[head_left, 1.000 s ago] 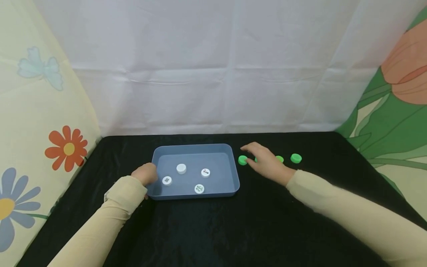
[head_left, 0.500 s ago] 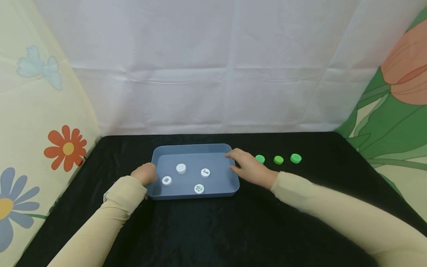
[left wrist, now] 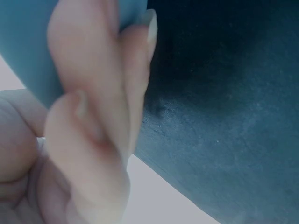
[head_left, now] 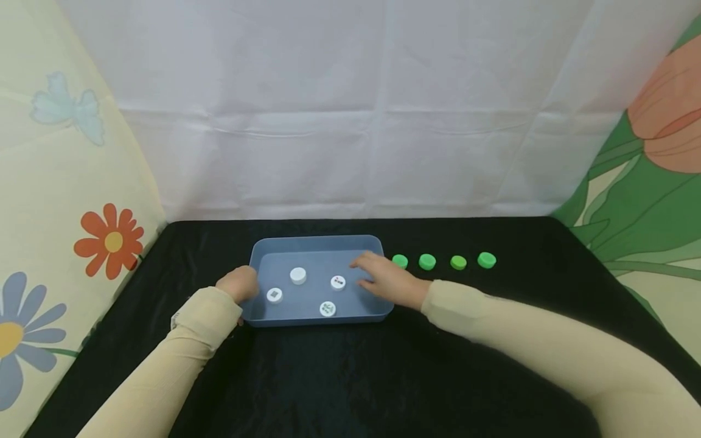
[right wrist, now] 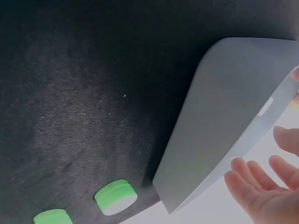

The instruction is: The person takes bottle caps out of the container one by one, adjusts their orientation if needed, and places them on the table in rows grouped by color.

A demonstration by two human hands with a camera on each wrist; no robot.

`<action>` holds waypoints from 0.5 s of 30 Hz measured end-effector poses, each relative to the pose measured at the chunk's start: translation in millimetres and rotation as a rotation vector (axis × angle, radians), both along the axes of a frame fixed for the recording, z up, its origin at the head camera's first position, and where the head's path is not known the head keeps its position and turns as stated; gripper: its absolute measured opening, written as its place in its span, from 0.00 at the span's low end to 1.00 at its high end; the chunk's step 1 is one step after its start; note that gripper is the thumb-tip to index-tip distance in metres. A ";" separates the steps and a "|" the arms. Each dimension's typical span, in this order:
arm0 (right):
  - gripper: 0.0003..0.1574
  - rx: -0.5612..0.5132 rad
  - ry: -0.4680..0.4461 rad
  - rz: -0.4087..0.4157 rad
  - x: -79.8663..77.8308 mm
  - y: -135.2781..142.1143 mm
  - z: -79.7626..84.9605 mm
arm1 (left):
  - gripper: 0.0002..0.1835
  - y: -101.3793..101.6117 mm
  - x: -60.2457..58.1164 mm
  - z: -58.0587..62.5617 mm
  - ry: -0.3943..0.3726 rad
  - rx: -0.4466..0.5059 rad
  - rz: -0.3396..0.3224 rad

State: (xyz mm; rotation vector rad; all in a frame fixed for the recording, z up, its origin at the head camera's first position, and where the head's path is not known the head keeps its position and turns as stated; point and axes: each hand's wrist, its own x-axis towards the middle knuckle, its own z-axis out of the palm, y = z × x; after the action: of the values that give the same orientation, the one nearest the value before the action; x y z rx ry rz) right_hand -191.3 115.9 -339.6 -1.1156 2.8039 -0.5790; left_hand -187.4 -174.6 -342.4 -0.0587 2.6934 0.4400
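Observation:
My left hand (head_left: 238,285) grips the left rim of the shallow blue tray (head_left: 317,244); in the left wrist view its fingers (left wrist: 88,51) curl at the tray wall (left wrist: 28,60). Inside the tray lie a plain white bottle cap (head_left: 298,276) and white caps with printed tops: a left one (head_left: 274,295), a right one (head_left: 338,283) and a front one (head_left: 327,309). Over the tray's right side hovers my right hand (head_left: 391,281), fingers spread and holding nothing, close to the right printed cap. The right wrist view has the hand (right wrist: 271,191) past the tray's outer wall (right wrist: 219,112).
Right of the tray, several green bottle caps stand in a row on the black cloth, from the nearest cap (head_left: 400,261) to the far right cap (head_left: 486,260). A white curtain (head_left: 350,121) hangs behind the table.
My right hand has moved left from above the green caps to over the tray's right side, uncovering the green caps. My left hand, the tray and the caps stay put.

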 end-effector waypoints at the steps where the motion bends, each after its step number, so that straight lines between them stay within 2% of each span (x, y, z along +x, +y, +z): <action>1: 0.21 0.011 -0.009 0.006 -0.9 -1.6 -0.5 | 0.05 -0.1 -0.5 -0.2 -0.001 0.000 0.001; 10: 0.25 0.067 -0.072 0.089 -6.5 -13.5 -4.0 | 0.04 0.4 -1.8 -0.1 -0.016 0.012 0.017; 15: 0.28 0.138 -0.103 0.134 -8.9 -18.2 -3.9 | 0.05 1.4 -1.9 1.3 -0.024 0.011 0.020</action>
State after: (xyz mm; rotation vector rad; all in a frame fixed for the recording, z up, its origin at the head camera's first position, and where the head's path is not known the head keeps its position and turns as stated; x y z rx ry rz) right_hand -200.3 97.7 -343.5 -1.1983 2.6128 -0.4116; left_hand -189.3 -173.2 -341.1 -0.0867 2.6690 0.4575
